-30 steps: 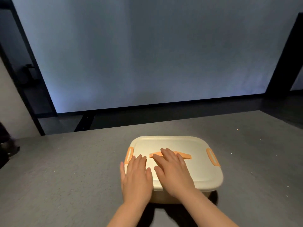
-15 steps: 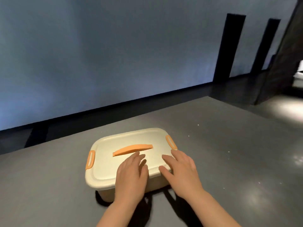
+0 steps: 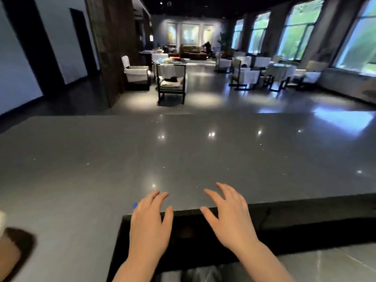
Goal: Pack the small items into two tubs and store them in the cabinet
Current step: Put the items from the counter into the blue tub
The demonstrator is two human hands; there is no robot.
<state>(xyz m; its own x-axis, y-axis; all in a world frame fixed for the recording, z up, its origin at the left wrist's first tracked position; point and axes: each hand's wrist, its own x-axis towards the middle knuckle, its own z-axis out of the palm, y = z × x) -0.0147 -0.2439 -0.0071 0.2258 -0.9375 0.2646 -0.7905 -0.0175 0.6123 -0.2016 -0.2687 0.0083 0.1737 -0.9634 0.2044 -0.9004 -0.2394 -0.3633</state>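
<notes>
Grey tabletop (image 3: 183, 155), dining hall behind; left hand (image 3: 149, 226) and right hand (image 3: 230, 220) above near edge, fingers spread, holding nothing.

Left hand (image 3: 150, 226), right hand (image 3: 230, 218) palms down, fingers loosely spread, holding nothing

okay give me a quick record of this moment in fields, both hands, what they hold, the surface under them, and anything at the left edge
left hand: left hand open, fingers spread, holding nothing
right hand: right hand open, fingers spread, holding nothing
surface: grey countertop, glossy, with light reflections
near edge: dark recess below the counter edge, contents unclear
left edge: blurred pale tub corner, only a sliver in view
background: chair in a large room
</notes>
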